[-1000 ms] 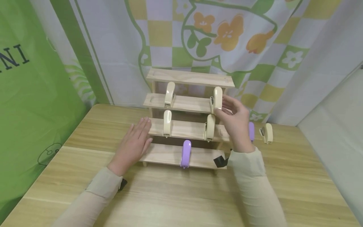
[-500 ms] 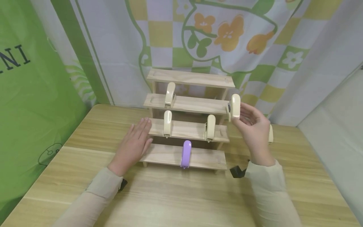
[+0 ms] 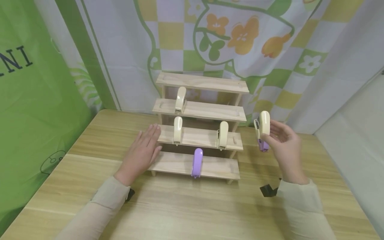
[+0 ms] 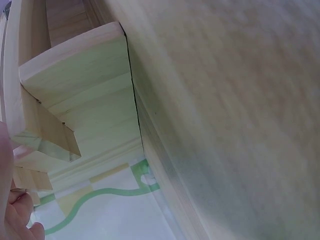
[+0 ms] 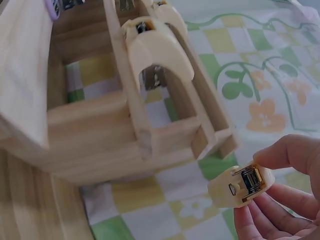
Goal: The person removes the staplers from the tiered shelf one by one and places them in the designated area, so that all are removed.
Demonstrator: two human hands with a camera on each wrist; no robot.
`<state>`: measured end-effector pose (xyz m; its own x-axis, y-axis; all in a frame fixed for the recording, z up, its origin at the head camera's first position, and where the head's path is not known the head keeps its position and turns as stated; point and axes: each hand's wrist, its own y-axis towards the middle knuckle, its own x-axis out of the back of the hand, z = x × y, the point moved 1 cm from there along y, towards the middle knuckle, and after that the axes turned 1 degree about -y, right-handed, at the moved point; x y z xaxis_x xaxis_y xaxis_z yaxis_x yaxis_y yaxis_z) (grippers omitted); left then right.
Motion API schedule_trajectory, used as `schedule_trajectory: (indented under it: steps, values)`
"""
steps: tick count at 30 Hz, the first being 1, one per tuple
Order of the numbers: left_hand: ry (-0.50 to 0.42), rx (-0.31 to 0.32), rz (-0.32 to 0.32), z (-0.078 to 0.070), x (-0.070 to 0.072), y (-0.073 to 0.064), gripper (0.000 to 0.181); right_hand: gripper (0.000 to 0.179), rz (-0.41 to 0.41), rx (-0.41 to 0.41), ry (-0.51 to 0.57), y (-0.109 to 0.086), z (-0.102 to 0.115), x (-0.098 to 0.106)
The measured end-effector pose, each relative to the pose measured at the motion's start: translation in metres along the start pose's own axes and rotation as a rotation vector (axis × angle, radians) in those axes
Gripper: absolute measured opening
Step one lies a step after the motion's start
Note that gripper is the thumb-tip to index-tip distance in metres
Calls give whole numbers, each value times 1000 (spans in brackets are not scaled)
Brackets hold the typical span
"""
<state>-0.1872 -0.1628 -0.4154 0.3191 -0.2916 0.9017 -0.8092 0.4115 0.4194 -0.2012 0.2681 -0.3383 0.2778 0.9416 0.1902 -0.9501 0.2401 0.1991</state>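
My right hand [image 3: 286, 150] pinches a cream stapler [image 3: 265, 124] between thumb and fingers, upright and right of the wooden rack, as the right wrist view also shows. Behind its lower end peeks a purple stapler [image 3: 264, 146], mostly hidden. My left hand [image 3: 139, 155] lies with fingers extended against the left side of the stepped rack [image 3: 201, 81]. On its shelves stand a cream stapler [image 3: 180, 100] on the second from the top, two cream staplers [image 3: 178, 130] one step lower, and a purple stapler [image 3: 197, 162] on the lowest.
The rack stands on a wood-grain table [image 3: 168, 210]. A patterned curtain [image 3: 168, 36] hangs behind it, and green cloth [image 3: 30, 110] is at the left. A black piece [image 3: 268, 191] sits by the right cuff.
My right hand has lifted the cream stapler off the second shelf and carried it right and down, beyond the rack's edge. My left hand has stayed where it was.
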Motion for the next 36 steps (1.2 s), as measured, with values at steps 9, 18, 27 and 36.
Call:
schedule_trajectory:
  steps: [9, 18, 27, 36]
  values:
    - [-6, 5, 9, 1, 0, 0, 66, 53, -8, -76, 23, 3, -27, 30]
    - [-22, 2, -4, 2, -1, 0, 65, 53, 5, -126, 65, 2, -48, 61]
    - [-12, -6, -8, 2, -1, 0, 64, 51, 27, -180, 22, -3, -65, 86]
    - [-8, -13, -16, 3, -3, 0, 64, 56, 67, -261, -170, -6, -83, 104]
